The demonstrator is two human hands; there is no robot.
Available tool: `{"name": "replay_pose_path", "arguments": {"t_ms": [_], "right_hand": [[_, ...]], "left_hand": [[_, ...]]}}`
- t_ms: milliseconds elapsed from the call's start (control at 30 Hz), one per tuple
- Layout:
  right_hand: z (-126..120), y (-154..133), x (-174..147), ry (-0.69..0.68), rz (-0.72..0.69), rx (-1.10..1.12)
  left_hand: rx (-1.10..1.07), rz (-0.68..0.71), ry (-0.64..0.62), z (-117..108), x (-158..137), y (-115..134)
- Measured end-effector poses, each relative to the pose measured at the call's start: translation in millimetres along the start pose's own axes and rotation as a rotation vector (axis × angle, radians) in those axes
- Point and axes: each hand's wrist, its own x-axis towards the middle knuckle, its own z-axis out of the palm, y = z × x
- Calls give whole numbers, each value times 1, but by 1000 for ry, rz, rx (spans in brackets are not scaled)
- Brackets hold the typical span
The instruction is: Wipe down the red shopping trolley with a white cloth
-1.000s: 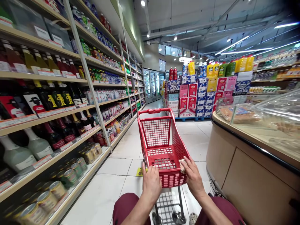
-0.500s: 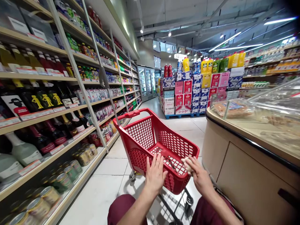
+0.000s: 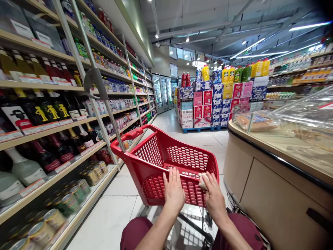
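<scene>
Between me and the aisle stands a red plastic shopping cart [image 3: 156,166] with latticed walls, turned sideways. My left hand [image 3: 174,191] lies flat against its near side, fingers stretched out over the top edge. A crumpled whitish cloth [image 3: 202,181] is under the fingers of my right hand [image 3: 214,196], pressed on the same edge further right. From the cart's left end, by its handle, rises a grey metal pole [image 3: 114,119] with a grey plastic loop [image 3: 95,83]. The part of the basket floor that shows holds no goods.
Shelves of bottles and cans [image 3: 59,121] run along the left. A curved beige counter [image 3: 270,194] with clear covers [image 3: 299,107] stands close on the right, dark cables [image 3: 234,205] at its foot. Stacked drink boxes [image 3: 203,113] on a blue pallet [image 3: 199,130] stand ahead.
The cart has turned and shifted left, its near side now facing me more squarely. My right hand has moved slightly left with the cloth. My left hand stays on the edge.
</scene>
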Motion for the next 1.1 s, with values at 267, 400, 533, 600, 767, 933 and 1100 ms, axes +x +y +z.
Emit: {"name": "replay_pose_path", "arguments": {"t_ms": [267,400,533,600,767,933,1100], "right_hand": [[3,8,12,59,-65,-106],[12,-10,16,-10,-201,-73],[4,3,16,-8,-169,-116],[0,11,14,61,-76,-152],[8,-5,9,-17,-175,-84],[-5,16,5,8,-166,-115],[-3,28,6,114,-40,-129]], "left_hand": [[57,2,74,-3,-9,-15],[82,32,107,1,-12,-14],[88,43,137,4,-17,-12],[85,36,135,5,-20,-10],[82,47,111,2,-22,-10],[114,-123,140,-14,-18,-40],[139,-137,36,-28,-8,-57]]}}
